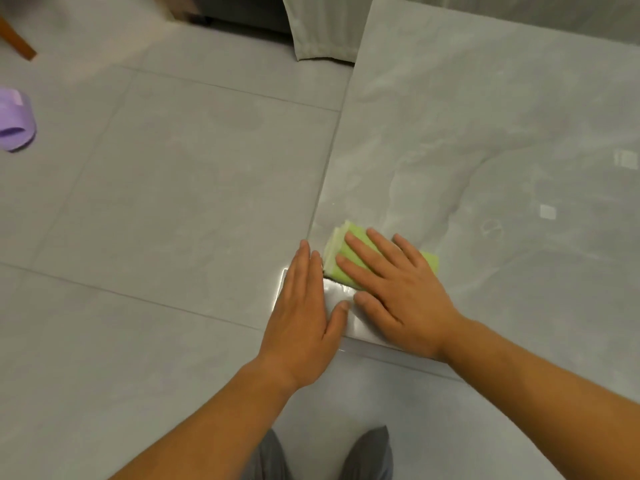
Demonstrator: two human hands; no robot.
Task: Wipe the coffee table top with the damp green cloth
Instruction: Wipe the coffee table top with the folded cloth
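The folded green cloth [341, 242] lies on the glossy grey marble coffee table top [485, 150], close to its near left corner. My right hand [398, 289] presses flat on the cloth with straight, spread fingers and covers most of it. My left hand [304, 306] is flat and open at the table's left edge, just beside the cloth, its thumb over the corner of the top. Wet streaks show on the table surface behind the cloth.
Pale grey floor tiles [156, 202] spread to the left of the table. A purple slipper [15, 121] lies at the far left. A pale curtain hem [322, 32] hangs beyond the table's far left corner, and a wooden leg [17, 39] stands top left.
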